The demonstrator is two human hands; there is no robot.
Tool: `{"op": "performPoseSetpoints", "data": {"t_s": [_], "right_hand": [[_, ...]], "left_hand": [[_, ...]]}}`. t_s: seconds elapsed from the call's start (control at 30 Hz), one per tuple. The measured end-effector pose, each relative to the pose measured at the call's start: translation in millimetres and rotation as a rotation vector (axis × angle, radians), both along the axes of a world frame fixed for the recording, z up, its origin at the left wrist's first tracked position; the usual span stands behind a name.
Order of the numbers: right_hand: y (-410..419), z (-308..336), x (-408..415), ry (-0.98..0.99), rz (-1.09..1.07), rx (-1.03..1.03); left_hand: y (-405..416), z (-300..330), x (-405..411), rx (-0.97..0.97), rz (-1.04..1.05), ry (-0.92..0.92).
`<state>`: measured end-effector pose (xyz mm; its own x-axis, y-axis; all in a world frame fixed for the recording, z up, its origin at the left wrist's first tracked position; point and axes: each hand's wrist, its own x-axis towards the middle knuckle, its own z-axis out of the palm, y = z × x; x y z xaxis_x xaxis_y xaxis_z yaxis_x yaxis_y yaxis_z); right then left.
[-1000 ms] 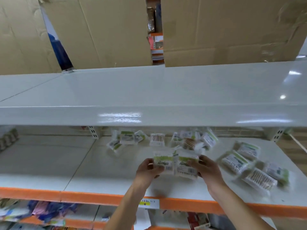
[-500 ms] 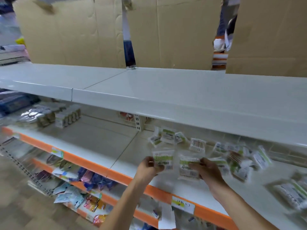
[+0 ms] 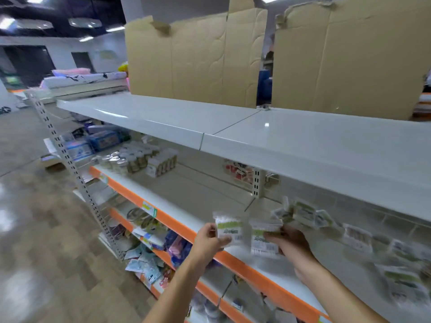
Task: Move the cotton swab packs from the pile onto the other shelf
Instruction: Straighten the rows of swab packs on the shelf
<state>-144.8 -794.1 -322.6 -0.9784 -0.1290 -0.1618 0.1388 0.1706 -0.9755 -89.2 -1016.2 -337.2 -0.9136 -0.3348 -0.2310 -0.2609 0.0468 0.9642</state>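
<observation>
Two cotton swab packs were held up, side by side, over the front edge of the orange-edged shelf [image 3: 235, 258]. Left pack [image 3: 228, 230] was pinched at its lower left corner by the left hand [image 3: 210, 241], thumb in front, fingers curled behind. Right pack [image 3: 264, 236] was gripped by the right hand [image 3: 290, 242], fingers wrapped over its right side. The packs were close but a narrow gap showed between them; both upright, green-and-white labels facing the camera.

The pile of swab packs [image 3: 303, 214] lay on the same shelf just behind and right of the right hand, with more packs [image 3: 356, 236] strewn further right, motion-blurred. The shelf section to the left of the upright bracket [image 3: 256, 183] was mostly bare, with small boxes [image 3: 162, 163] and jars [image 3: 121, 160] at its far end.

White upper shelf [image 3: 210, 120] ran above, with cardboard sheets [image 3: 196, 59] standing behind it. Lower shelves held mixed packets [image 3: 144, 264], too blurred to identify. Floor [image 3: 46, 229] was to the left.
</observation>
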Motion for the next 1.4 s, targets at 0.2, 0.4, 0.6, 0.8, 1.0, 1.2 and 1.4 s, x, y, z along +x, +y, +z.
{"op": "performPoseSetpoints", "data": {"t_s": [0.2, 0.4, 0.6, 0.8, 1.0, 1.2, 1.4], "right_hand": [[-77, -8, -6, 0.006, 0.054, -0.042], [-147, -18, -9, 0.008, 0.109, -0.099], [-225, -21, -17, -0.032, 0.181, -0.157], [-300, -24, -35, -0.054, 0.280, -0.184], [-370, -26, -66, -0.039, 0.327, -0.178], [-430, -29, -109, -0.009, 0.286, -0.146], [-462, -26, -141, 0.006, 0.257, -0.125]], "left_hand": [[-69, 3, 14, 0.027, 0.062, 0.035], [-131, 1, 32, 0.049, 0.143, 0.076], [-194, 1, 47, 0.058, 0.245, 0.075], [-255, 2, 45, 0.074, 0.327, 0.081], [-326, -3, 19, 0.067, 0.366, 0.077], [-396, -4, -26, 0.006, 0.347, 0.058], [-444, 2, -70, -0.049, 0.318, 0.104]]}}
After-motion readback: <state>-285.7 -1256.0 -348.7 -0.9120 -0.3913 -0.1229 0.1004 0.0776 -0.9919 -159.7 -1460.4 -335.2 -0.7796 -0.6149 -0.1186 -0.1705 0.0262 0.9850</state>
